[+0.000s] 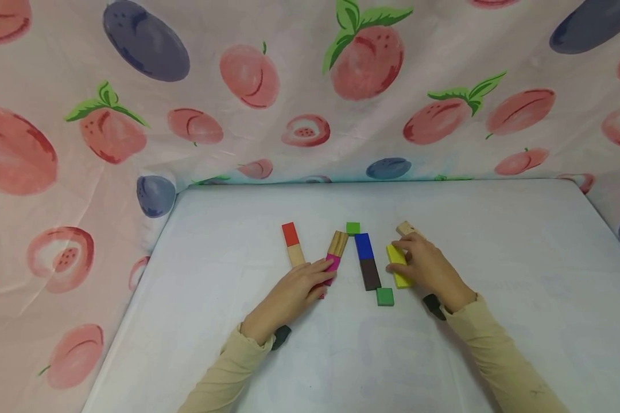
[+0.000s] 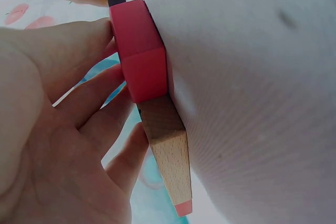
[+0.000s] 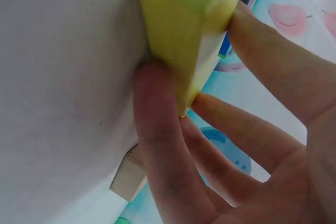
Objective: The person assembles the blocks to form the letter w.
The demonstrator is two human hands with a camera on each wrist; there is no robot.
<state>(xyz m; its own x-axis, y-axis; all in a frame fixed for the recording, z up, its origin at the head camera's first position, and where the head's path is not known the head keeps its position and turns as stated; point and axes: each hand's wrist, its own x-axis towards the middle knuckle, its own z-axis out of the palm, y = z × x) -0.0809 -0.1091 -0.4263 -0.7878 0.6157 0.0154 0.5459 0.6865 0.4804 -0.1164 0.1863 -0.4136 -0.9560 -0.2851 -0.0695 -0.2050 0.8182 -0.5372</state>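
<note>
My left hand (image 1: pixel 289 289) lies with extended fingers over a slanted row, touching its magenta block (image 1: pixel 333 263); wooden pieces (image 1: pixel 338 244) form the row's far end. In the left wrist view, thumb and fingertips rest along a red block (image 2: pixel 139 51) and a wooden block (image 2: pixel 170 156) lying end to end. My right hand (image 1: pixel 431 267) pinches a yellow block (image 1: pixel 404 281) on the table, thumb on its left side. Beyond that hand lies a wooden block (image 1: pixel 405 228), partly covered by the fingers.
Left of the slanted row stand a red block (image 1: pixel 290 234) and a pale wooden one (image 1: pixel 295 255). Between the hands lie a blue block (image 1: pixel 364 246) and a dark brown block (image 1: pixel 370 274), with green blocks at the far end (image 1: pixel 353 228) and near end (image 1: pixel 385 297). A fruit-patterned cloth (image 1: pixel 289 74) hangs behind.
</note>
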